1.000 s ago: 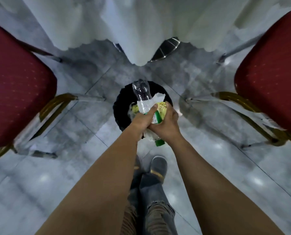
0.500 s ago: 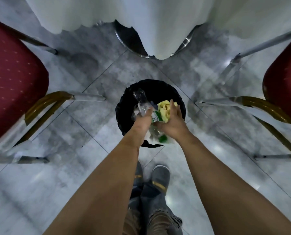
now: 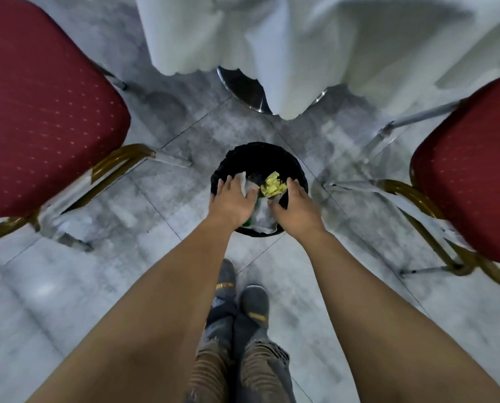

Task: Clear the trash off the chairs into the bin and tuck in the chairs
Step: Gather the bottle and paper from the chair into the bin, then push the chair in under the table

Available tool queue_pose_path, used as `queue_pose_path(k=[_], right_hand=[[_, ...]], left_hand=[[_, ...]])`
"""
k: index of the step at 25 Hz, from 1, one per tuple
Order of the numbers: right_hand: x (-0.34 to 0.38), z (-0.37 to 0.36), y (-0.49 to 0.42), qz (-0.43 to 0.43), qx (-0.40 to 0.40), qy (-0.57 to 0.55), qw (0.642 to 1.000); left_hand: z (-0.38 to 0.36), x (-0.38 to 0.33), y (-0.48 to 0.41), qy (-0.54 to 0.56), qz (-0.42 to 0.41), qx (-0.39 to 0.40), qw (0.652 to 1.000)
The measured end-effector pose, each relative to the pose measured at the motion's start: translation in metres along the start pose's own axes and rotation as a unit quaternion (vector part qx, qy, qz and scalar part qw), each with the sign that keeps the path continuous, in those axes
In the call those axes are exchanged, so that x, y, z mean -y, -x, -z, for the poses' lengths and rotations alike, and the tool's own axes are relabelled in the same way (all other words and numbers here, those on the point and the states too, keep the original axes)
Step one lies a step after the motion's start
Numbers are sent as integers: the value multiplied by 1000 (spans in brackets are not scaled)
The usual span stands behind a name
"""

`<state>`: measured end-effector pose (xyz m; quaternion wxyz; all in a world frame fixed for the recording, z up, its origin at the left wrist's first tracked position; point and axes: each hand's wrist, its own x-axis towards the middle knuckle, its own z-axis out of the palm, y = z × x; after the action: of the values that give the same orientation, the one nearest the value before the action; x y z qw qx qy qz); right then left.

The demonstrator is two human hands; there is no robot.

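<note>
A round black bin (image 3: 257,154) stands on the floor straight ahead of my feet. Inside it lie crumpled yellow paper (image 3: 273,186), white paper (image 3: 261,216) and a bit of a green bottle. My left hand (image 3: 233,199) hovers over the bin's left rim with fingers spread and nothing in it. My right hand (image 3: 296,206) is over the right rim, fingers apart, also holding nothing. A red padded chair (image 3: 39,112) with gold legs stands at the left, and a second red chair (image 3: 470,175) at the right. Both seats that show are bare.
A table under a long white cloth (image 3: 272,39) fills the top, its round metal base (image 3: 243,91) showing beneath the hem. The chair legs (image 3: 117,161) reach toward the bin on both sides. The floor is grey marble tile. My shoes (image 3: 240,289) are behind the bin.
Both hands held the bottle and papers over the bin; they have let go, the trash now lies inside, and the hands have spread apart over the rim.
</note>
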<state>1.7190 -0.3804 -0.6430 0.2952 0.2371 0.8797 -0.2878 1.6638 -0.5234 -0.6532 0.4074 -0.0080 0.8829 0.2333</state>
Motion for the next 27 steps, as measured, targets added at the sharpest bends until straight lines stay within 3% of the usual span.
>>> queue_pose_path(k=[7, 16, 22, 27], right_hand=[[66, 54, 119, 103, -31, 99, 989], [142, 75, 263, 263, -48, 202, 942], [219, 38, 328, 357, -80, 218, 905], [290, -31, 368, 385, -85, 233, 889]], left_hand=[[78, 12, 145, -128, -37, -95, 987], [149, 69, 317, -107, 3, -226, 968], [198, 148, 396, -80, 25, -285, 955], [244, 242, 450, -89, 40, -328, 940]])
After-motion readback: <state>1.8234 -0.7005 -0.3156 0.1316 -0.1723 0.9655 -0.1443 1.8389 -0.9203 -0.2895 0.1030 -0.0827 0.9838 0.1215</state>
